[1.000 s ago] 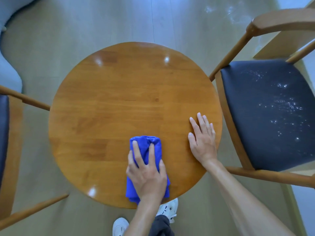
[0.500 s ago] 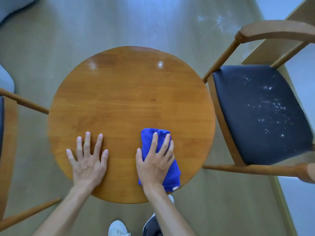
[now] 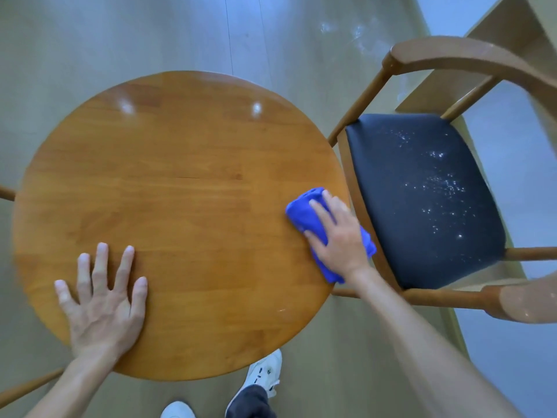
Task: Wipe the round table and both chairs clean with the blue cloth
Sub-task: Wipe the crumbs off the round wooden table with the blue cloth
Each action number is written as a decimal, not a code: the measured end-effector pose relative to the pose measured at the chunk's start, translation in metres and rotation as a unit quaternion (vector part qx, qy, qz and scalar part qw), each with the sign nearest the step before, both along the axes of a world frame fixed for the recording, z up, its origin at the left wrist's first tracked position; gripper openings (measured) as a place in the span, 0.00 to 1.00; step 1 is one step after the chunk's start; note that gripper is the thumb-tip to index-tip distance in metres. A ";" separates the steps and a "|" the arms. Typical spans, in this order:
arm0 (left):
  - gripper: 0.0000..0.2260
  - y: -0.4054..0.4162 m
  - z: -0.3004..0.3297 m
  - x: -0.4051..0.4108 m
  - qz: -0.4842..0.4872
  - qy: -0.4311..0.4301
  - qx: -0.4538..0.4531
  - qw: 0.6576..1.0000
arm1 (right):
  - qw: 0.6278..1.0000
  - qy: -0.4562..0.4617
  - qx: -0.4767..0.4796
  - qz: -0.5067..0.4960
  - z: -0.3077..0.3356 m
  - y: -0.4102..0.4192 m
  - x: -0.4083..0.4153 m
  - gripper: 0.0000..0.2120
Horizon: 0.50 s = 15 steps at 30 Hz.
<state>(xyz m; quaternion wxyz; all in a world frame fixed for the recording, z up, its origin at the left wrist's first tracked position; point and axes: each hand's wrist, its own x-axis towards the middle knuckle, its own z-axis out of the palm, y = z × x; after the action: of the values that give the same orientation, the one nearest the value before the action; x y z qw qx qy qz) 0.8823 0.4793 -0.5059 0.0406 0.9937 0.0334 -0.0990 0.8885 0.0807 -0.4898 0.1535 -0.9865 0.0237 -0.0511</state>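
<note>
One round wooden surface (image 3: 180, 206) is filling the middle of the view, glossy and orange-brown, with two bright light spots glinting near its far edge. One armchair (image 3: 422, 200) is standing just beside its right edge, a wooden frame with a curved backrest carrying a dark padded seat that is showing many small white specks scattered across it. Only slivers of a second chair's wooden frame (image 3: 18, 387) are poking in at the left border. Two hands are resting on the surface. The left hand (image 3: 102, 300) is lying flat near the front-left edge, fingers straight and spread, holding nothing. The right hand (image 3: 337, 233) is pressing down, fingers extended, on one bunched blue cloth (image 3: 301, 212) at the right rim, the cloth's near end hanging past the edge toward the armchair. Two white sneakers (image 3: 265, 372) are showing on the pale floor (image 3: 120, 40) below.
</note>
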 end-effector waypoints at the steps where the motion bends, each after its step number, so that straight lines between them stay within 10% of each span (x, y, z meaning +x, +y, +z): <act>1: 0.27 0.000 -0.001 0.001 0.002 -0.002 -0.002 1.000 | 0.999 0.005 0.013 -0.037 0.000 -0.016 0.013 0.26; 7: 0.26 -0.001 -0.008 0.003 -0.008 0.002 -0.001 1.000 | 0.971 0.005 0.007 -0.238 -0.004 0.023 0.020 0.27; 15: 0.27 -0.012 0.008 0.011 -0.033 -0.011 -0.045 0.998 | 0.996 0.040 0.026 0.081 -0.006 0.243 -0.062 0.32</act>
<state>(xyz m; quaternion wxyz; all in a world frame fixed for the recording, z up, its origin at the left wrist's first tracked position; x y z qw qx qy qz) 0.8930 0.4670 -0.4982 0.0827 0.9924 -0.0041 -0.0912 0.8262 0.3233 -0.4957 0.1813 -0.9822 -0.0493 0.0016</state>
